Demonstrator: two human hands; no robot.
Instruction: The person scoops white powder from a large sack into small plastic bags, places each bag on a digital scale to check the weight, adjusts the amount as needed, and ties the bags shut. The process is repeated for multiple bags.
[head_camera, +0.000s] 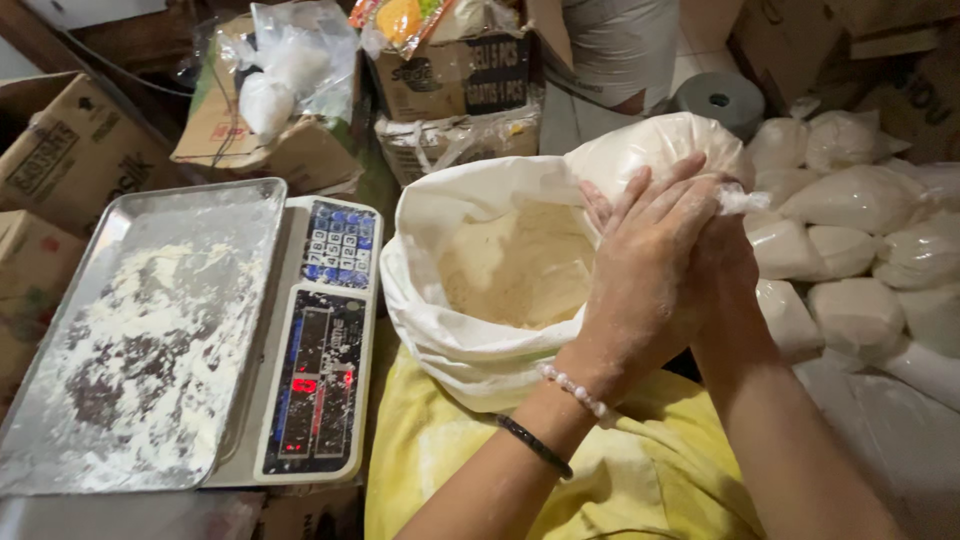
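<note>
Hands: left hand (645, 265) and right hand (722, 262), both grips clamped on a filled clear bag (655, 145) above the open white sack (455, 320).
Left edge: floured scale tray (60, 440) sits just beside the sack.
Right edge: stacked filled bags (860, 250) crowd close.
Behind: cardboard boxes (455, 75).

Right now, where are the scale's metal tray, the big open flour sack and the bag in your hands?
metal tray (60, 400), head view, bare near rim.
flour sack (440, 330), head view, rolled rim.
filled bag (650, 145), head view, bulging top.

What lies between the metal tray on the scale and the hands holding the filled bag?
In the head view, the scale's keypad panel and the open white flour sack.
</note>
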